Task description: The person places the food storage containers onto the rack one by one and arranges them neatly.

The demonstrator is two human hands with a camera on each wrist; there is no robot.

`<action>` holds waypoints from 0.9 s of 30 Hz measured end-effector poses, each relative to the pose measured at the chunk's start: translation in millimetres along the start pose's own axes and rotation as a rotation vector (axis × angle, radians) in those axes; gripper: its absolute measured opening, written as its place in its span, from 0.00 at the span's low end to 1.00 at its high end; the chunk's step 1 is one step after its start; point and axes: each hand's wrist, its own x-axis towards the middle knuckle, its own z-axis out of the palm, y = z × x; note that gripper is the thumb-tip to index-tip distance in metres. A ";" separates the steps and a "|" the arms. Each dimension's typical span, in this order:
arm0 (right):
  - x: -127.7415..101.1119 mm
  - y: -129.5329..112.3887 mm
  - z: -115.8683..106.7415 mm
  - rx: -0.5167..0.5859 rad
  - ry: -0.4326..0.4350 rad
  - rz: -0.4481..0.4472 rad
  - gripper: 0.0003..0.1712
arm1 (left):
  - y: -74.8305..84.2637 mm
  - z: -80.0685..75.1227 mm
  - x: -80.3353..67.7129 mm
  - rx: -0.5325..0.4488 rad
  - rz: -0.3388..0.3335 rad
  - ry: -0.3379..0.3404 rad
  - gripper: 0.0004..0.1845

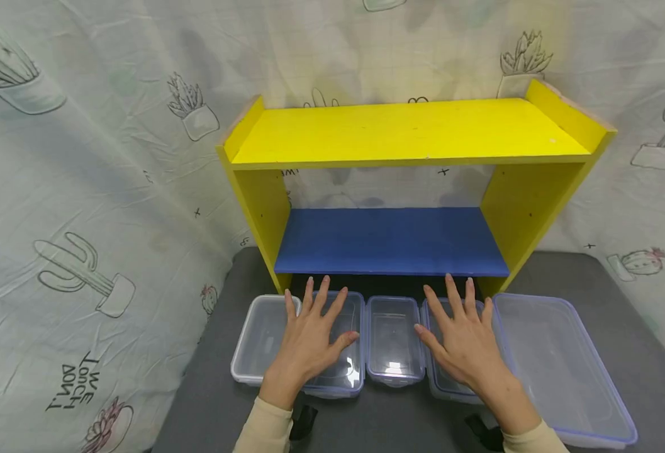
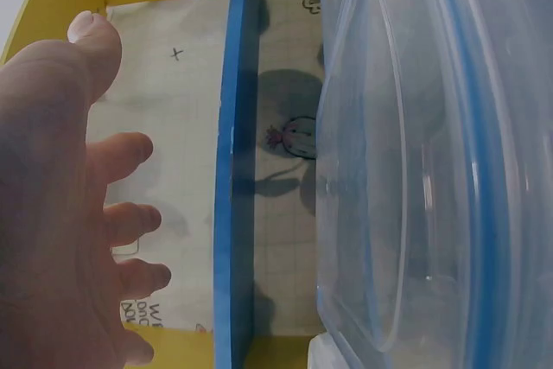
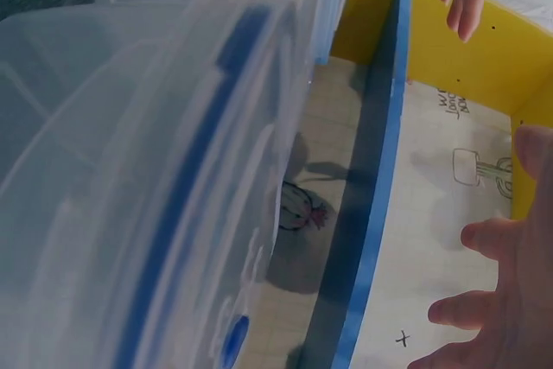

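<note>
**Clear plastic boxes in a row, both hands spread above them**

Clear plastic, five containers side by side on a dark grey table [image 1: 621,283], just in front of a yellow shelf unit [image 1: 411,129] with a blue lower board [image 1: 391,242].

Left hand [image 1: 309,343]: fingers straight and fanned, palm down, over the second container from the left [image 1: 350,371]. Holds nothing. Whether the palm touches the lid cannot be told from the head view; the left wrist view shows the fingers [image 2: 130,213] extended and apart from the clear box wall beside them.

Right hand [image 1: 465,343]: also flat and splayed, gripping nothing, over the fourth container [image 1: 442,384]. Contact with it cannot be told.

Between the hands: a small centre container [image 1: 394,343], uncovered by either. Far left container [image 1: 258,340] lies partly under the left hand's edge. Large container [image 1: 558,365] at far right, just beside the right hand.

Backdrop: pale cloth with cactus print [image 1: 83,189] behind and to the sides.
</note>
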 end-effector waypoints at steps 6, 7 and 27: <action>-0.5 2.9 1.4 -0.012 0.023 0.000 0.41 | -0.8 -0.2 -1.0 0.013 -0.003 0.005 0.42; -0.7 3.2 1.3 -0.011 0.025 0.002 0.41 | -0.8 -0.1 -1.3 0.017 -0.003 0.009 0.43; -6.8 3.2 -5.4 0.019 0.070 -0.026 0.30 | -41.2 -18.1 19.4 -0.028 -0.080 0.073 0.36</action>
